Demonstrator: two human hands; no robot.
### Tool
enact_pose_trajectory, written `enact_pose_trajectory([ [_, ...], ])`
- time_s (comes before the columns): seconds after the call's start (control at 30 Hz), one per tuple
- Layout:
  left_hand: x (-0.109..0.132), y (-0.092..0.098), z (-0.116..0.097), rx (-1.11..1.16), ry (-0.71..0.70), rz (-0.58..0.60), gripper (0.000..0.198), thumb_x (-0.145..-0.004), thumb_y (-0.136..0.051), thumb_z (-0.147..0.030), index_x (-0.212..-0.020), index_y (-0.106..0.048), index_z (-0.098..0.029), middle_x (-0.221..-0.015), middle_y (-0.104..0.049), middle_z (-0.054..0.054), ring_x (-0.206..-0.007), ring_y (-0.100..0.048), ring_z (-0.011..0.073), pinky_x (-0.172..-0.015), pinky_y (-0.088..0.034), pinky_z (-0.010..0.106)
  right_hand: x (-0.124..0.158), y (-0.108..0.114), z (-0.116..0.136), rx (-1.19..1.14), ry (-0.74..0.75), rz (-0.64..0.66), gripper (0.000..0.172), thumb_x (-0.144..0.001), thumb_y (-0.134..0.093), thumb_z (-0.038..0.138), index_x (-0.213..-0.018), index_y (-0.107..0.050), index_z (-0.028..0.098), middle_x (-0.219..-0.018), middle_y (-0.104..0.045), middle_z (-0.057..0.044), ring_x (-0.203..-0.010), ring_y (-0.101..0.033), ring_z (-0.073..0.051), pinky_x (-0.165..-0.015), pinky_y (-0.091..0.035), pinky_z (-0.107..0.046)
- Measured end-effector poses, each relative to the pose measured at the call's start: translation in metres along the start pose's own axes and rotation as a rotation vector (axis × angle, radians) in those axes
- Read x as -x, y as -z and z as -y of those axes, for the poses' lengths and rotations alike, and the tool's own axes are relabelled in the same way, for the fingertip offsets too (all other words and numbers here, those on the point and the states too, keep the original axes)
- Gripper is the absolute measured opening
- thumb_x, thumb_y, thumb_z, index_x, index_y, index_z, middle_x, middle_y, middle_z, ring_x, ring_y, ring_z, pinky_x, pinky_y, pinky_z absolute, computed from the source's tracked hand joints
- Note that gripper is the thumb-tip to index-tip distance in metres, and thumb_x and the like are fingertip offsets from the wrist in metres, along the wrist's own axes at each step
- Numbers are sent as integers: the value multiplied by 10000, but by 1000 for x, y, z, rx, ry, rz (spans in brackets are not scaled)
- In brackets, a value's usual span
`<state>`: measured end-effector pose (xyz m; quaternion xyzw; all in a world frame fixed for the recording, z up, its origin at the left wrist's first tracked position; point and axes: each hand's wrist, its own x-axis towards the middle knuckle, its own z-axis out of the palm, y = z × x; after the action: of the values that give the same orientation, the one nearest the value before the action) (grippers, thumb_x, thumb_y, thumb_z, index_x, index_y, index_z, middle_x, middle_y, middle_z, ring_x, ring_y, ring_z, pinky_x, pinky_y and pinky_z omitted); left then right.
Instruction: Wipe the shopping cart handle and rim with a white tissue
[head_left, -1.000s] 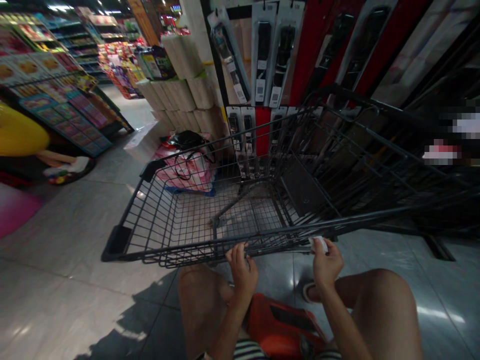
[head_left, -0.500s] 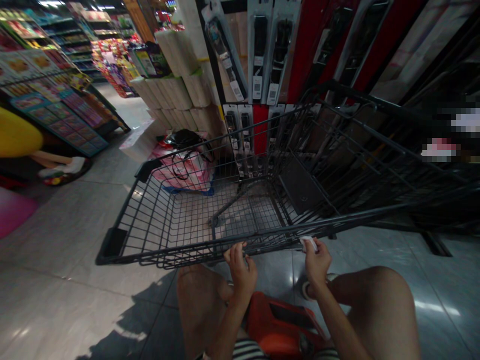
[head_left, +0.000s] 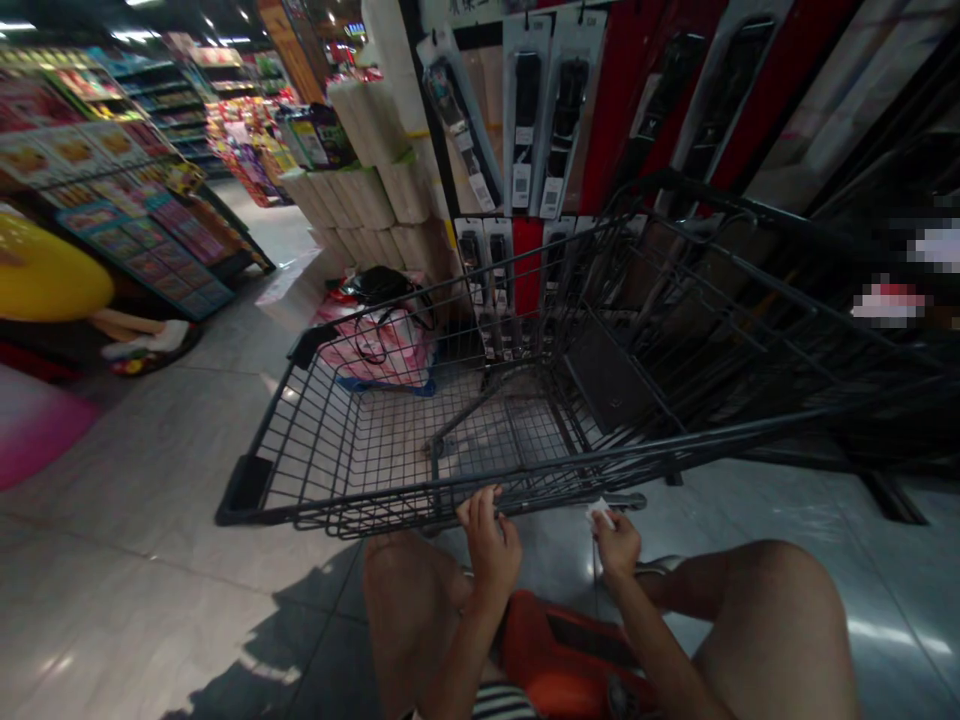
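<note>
A dark wire shopping cart stands on the grey tiled floor in front of me. My left hand is closed around the cart's near rim bar. My right hand pinches a small white wipe and holds it just under the same bar, further right. My bare knees frame an orange bag on my lap.
A rack of packaged black goods on red and white cards rises behind the cart. Stacked paper rolls and a pink bag sit on the floor beyond it. Colourful shelves line the aisle at left.
My right hand with the white wipe has slid left along the rim bar and dropped slightly. My left hand has kept its grip on the bar.
</note>
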<state>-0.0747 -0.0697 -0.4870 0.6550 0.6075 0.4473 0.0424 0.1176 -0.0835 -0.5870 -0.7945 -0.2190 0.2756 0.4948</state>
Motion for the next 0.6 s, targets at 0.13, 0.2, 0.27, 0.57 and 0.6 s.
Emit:
enact_pose_trajectory([
  [0.13, 2, 0, 1, -5, 25, 14, 437, -760, -417, -48, -1169, -482, -187, -1034, -587, 86, -1008, -484, 223, -823, -492, 388, -4, 12, 19, -92, -11, -19, 562, -566, -640, 659, -766, -630, 133, -668, -661, -59, -541, -591, -182, -497, -479, -294],
  [0.2, 2, -1, 2, -6, 36, 21, 432, -757, -421, -55, -1164, -494, -184, -1038, -583, 92, -1009, -491, 228, -823, -493, 399, -6, 16, 37, -129, 13, -52, 569, -589, -639, 642, -821, -640, 122, -744, -674, -77, -605, -607, -185, -541, -499, -294],
  [0.27, 2, -1, 2, -6, 41, 22, 422, -759, -422, -63, -1156, -503, -182, -1044, -580, 96, -1010, -495, 230, -819, -496, 405, -9, 22, 57, -154, 42, -96, 577, -602, -644, 629, -860, -646, 112, -780, -677, -89, -657, -614, -192, -590, -508, -300],
  [0.57, 3, -5, 4, 3, 42, -10, 412, -765, -419, -71, -1154, -508, -173, -1031, -587, 100, -1000, -495, 229, -806, -501, 411, -8, 47, 107, -147, 109, -223, 573, -623, -663, 583, -916, -663, 90, -784, -676, -102, -720, -612, -213, -685, -486, -321],
  [0.6, 3, -5, 4, 4, 45, -12, 417, -762, -419, -70, -1155, -509, -174, -1032, -586, 99, -999, -495, 230, -806, -501, 414, -8, 46, 107, -143, 111, -224, 567, -625, -659, 583, -905, -662, 91, -776, -673, -99, -710, -608, -211, -677, -482, -320],
])
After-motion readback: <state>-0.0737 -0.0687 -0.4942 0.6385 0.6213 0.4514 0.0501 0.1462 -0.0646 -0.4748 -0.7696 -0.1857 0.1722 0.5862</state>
